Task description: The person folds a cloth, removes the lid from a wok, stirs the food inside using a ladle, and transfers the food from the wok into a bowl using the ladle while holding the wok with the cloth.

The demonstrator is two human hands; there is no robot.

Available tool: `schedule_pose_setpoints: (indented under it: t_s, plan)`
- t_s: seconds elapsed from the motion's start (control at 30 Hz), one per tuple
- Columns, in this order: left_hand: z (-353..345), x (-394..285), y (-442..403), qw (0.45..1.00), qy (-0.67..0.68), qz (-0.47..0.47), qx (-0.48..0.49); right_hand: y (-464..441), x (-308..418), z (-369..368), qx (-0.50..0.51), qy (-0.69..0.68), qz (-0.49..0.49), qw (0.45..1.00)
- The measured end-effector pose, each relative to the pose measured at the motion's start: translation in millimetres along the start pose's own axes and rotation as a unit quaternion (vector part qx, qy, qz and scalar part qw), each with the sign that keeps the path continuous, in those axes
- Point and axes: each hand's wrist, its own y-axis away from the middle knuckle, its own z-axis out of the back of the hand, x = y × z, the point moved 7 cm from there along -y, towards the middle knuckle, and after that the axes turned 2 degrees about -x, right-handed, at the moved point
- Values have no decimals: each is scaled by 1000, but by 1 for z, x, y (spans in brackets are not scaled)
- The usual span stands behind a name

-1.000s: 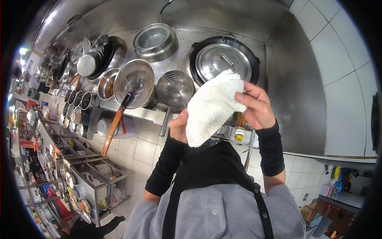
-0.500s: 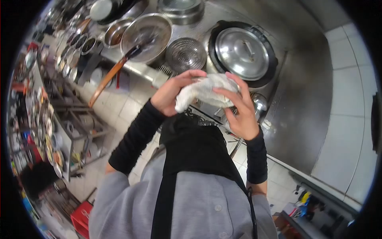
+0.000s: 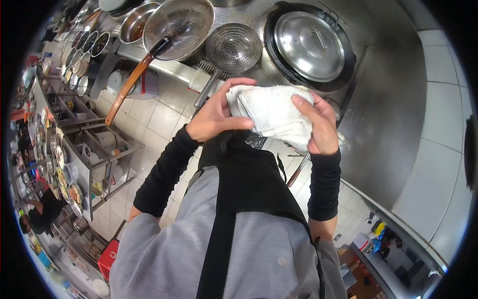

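Note:
A folded white cloth is stretched between my two hands, in front of the apron and near the stove's front edge. My left hand grips its left end, thumb on top and fingers behind. On the right end, my right hand holds it with the thumb on top and the other fingers partly hidden behind. Just beyond the cloth are a perforated ladle and a large pot with a metal lid.
A wide strainer with a wooden handle juts over the stove's front edge. Left of it sits a steel pot. Shelving with dishes stands at left, a person in dark clothes beyond. A metal panel is at right.
The cloth has gone from hanging open, through being bunched, to a flatter folded shape. My left hand has shifted its hold on it. The view has tilted and moved.

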Motion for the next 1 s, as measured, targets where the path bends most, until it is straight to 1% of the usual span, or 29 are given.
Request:
schedule_pose_setpoints:
  t_s: [0.07, 0.1, 0.2, 0.23, 0.3, 0.33, 0.37, 0.47, 0.5, 0.6, 0.67, 0.73, 0.77, 0.8, 0.83, 0.87, 0.9, 0.93, 1.0]
  plan:
    - [0, -1, -6, 984, -170, 10, -52, 2, -4, 11, -24, -18, -3, 1000]
    - [-4, -2, -10, 987, -140, 4, -78, 8, -4, 13, -8, -24, -3, 1000]
    - [3, 19, -13, 994, -26, 56, -91, 33, -7, 32, -28, -117, 30, 992]
    - [0, 21, -13, 991, 27, 74, -108, 40, -13, 32, 2, -162, 17, 987]
    - [0, 33, -12, 979, 105, 126, -123, 44, -52, 64, -16, -127, -4, 992]
    - [0, 42, -12, 969, 143, 151, -132, 46, -59, 65, -22, -109, -14, 994]
    - [1, 48, -11, 968, 133, 165, -135, 52, -61, 58, -21, -147, -7, 989]
    - [-11, 48, -8, 975, 63, 181, -114, 58, -53, 54, -50, -120, 46, 991]
    - [-16, 43, -10, 982, 19, 147, -118, 59, -52, 56, -61, -119, 51, 990]
    - [-11, 56, -9, 965, -205, 132, -102, 67, -54, 51, -43, -51, 51, 996]
    - [-1, 65, -7, 955, -244, 101, -133, 67, -62, 47, -48, -25, 40, 998]
    - [10, 67, -5, 941, -288, 69, -161, 53, -75, 42, -28, -49, 24, 998]
    - [11, 70, 2, 967, -169, 91, -167, 44, -79, 36, -28, -78, 13, 996]
    - [9, 71, 7, 978, -47, 110, -169, 33, -84, 33, -19, -96, 11, 995]
    - [7, 71, 11, 975, 75, 128, -166, 20, -89, 22, 12, -93, -2, 996]
    - [5, 72, 17, 956, 195, 149, -161, 9, -94, 12, 42, -90, -18, 995]
    - [9, 75, 27, 966, 101, 185, -149, 0, -100, -1, 122, -65, -14, 990]
    - [11, 76, 30, 967, 6, 216, -137, -5, -93, -19, 208, -42, -35, 977]
    - [8, 76, 23, 962, 31, 238, -128, -41, -52, -8, 275, 129, -58, 951]
